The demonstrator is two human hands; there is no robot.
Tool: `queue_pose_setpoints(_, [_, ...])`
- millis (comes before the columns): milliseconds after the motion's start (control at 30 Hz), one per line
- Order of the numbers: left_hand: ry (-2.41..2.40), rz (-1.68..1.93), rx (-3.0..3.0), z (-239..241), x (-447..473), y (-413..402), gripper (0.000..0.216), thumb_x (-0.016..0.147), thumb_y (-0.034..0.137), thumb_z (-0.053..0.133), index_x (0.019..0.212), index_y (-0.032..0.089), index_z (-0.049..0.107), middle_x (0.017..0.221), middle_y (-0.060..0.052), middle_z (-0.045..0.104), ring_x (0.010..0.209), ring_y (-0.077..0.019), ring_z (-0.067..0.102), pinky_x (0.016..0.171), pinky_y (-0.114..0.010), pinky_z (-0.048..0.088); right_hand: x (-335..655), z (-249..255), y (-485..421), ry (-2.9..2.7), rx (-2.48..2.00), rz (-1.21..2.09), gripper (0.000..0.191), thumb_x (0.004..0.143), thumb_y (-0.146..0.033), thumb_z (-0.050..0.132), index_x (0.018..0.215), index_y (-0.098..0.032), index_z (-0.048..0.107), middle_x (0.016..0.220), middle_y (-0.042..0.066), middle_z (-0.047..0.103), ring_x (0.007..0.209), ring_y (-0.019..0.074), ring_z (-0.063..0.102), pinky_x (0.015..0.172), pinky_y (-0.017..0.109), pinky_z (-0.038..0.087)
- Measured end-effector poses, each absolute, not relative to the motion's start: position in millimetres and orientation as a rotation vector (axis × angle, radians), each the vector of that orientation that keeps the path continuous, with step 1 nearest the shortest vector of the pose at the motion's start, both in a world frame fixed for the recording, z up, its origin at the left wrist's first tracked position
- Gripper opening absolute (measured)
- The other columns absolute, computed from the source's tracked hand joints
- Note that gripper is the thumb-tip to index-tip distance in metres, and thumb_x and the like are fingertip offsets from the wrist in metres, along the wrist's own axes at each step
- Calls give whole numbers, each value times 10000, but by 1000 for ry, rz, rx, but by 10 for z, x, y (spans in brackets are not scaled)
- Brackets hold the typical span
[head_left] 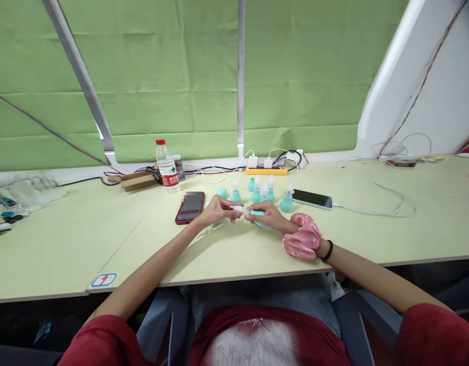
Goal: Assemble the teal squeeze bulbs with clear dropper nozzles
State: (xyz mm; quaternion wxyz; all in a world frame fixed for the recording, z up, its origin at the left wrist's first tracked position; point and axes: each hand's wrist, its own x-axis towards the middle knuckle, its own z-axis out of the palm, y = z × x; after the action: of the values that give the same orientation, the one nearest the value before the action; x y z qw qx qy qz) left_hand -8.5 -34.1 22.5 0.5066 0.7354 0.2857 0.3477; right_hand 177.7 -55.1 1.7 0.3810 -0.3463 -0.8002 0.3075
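Over the front part of the table, my two hands meet in front of a group of teal bulbs. My left hand (pixel 218 209) is closed in a pinch on a small white tip piece (pixel 236 208). My right hand (pixel 271 217) is wrapped round a teal squeeze bulb (pixel 259 224), whose clear end points left at the white piece. Whether the two parts touch is too small to tell. Just behind stand several teal bulbs with clear nozzles, such as one bulb (pixel 287 203) on the right and another (pixel 235 195) on the left. A bulb without a nozzle (pixel 251 184) stands farther back.
A red-cased phone (pixel 190 207) lies left of my hands, and a second phone (pixel 313 199) on a white cable lies right. At the back are a water bottle (pixel 168 170), a can (pixel 178 166), a cardboard box (pixel 138 181) and a yellow power strip (pixel 261 171).
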Motion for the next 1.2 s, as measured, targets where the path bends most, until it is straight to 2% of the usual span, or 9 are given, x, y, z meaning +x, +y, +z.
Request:
queue_pose_setpoints(133, [670,839,1796,191,-80,-327,438,502,325,701,853,69,652,571,-45,595,463,-91,495,467,-228,454,1780,61,-576,-1979,-858,1060,328,655,-453,541,675,-128,584,490,-29,474,406,61,401,408,200,328])
queue_pose_setpoints(333, [743,939,1962,264,-58,-313,491,586,378,638,976,82,606,576,-37,592,443,-74,462,459,-211,417,1762,55,-549,-1881,-828,1091,327,664,-467,529,709,-144,537,542,-21,505,407,66,433,415,208,350])
queue_pose_setpoints(433, [833,1033,2118,405,-136,-323,540,659,424,556,1097,108,528,661,-45,612,528,-101,503,512,-219,418,1763,65,-532,-1842,-771,969,280,685,-428,528,713,-150,520,606,-9,530,491,81,486,520,225,407])
queue_pose_setpoints(500, [1000,1048,2301,472,-221,-346,496,703,444,491,1086,134,539,691,-47,617,591,-128,529,553,-228,411,1776,89,-516,-1798,-787,850,265,682,-412,537,713,-148,528,658,7,548,581,104,520,598,242,424])
queue_pose_setpoints(600, [1379,814,2691,444,-338,-396,395,687,429,498,954,163,617,733,-71,621,677,-186,551,607,-259,393,1797,174,-477,-1762,-845,728,275,670,-408,549,736,-141,561,737,33,573,697,139,538,626,250,429])
queue_pose_setpoints(700, [1589,499,2906,289,-383,-435,336,670,368,517,913,159,620,732,-104,610,761,-246,549,628,-289,383,1792,338,-420,-1803,-880,622,276,657,-390,559,746,-130,583,754,40,576,710,145,531,600,243,425])
queue_pose_setpoints(867, [1636,401,2985,89,-326,-440,329,656,210,526,983,190,545,821,-102,590,838,-245,533,686,-300,380,1726,652,-295,-1990,-950,361,182,623,-298,563,674,-123,556,652,12,540,604,106,492,536,215,388])
queue_pose_setpoints(1033, [1581,481,2914,70,-261,-366,362,668,222,497,1025,192,453,919,-84,558,790,-212,544,632,-283,402,1684,898,-112,-2065,-1071,177,210,564,-267,590,715,-139,521,571,-20,515,531,93,470,503,208,352])
queue_pose_setpoints(1200, [1506,721,2752,270,-296,-239,356,649,260,511,986,179,431,813,-46,564,705,-171,547,595,-252,402,1646,1233,208,-2050,-1181,19,224,546,-235,603,723,-139,504,596,-13,509,538,98,454,501,216,324])
